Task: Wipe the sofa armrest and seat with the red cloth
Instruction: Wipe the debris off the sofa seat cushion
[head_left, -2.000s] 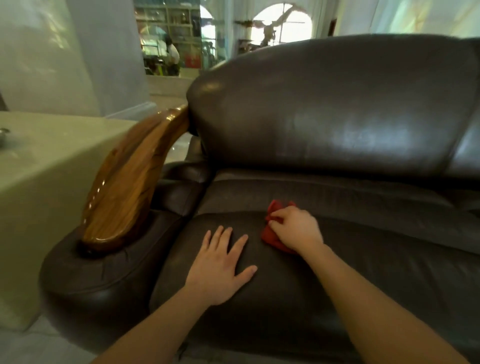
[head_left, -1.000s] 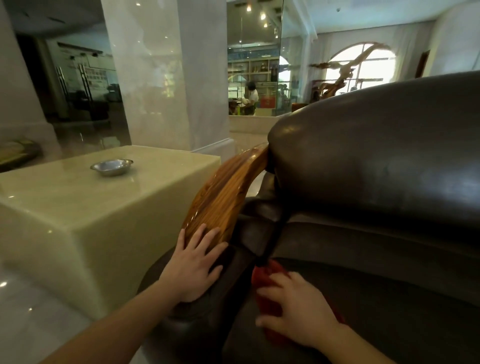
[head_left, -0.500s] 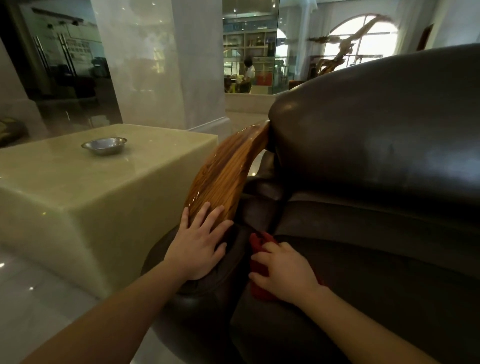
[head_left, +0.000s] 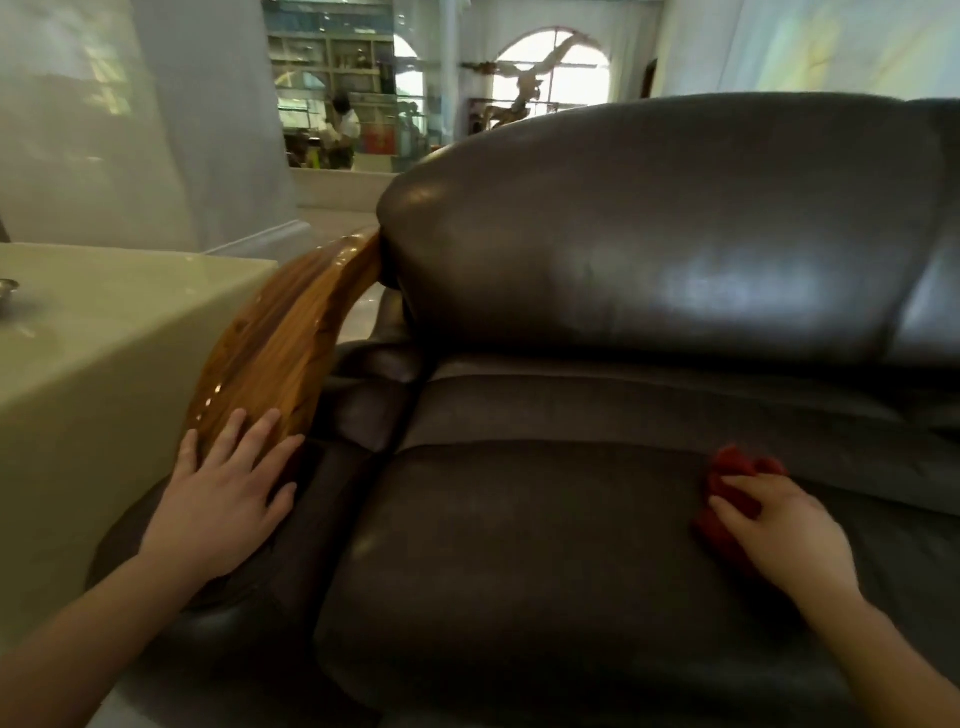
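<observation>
Dark brown sofa, red cloth, stripy wood.

The sofa seat is dark brown and shiny, and the sofa back is the same dark brown with pale shiny patches. The armrest is golden brown wood with darker stripes running along it. The cloth is bright red. The block beside the sofa is pale yellow-green and glossy. A small bowl on it is silver. The pillar behind is whitish grey.
</observation>
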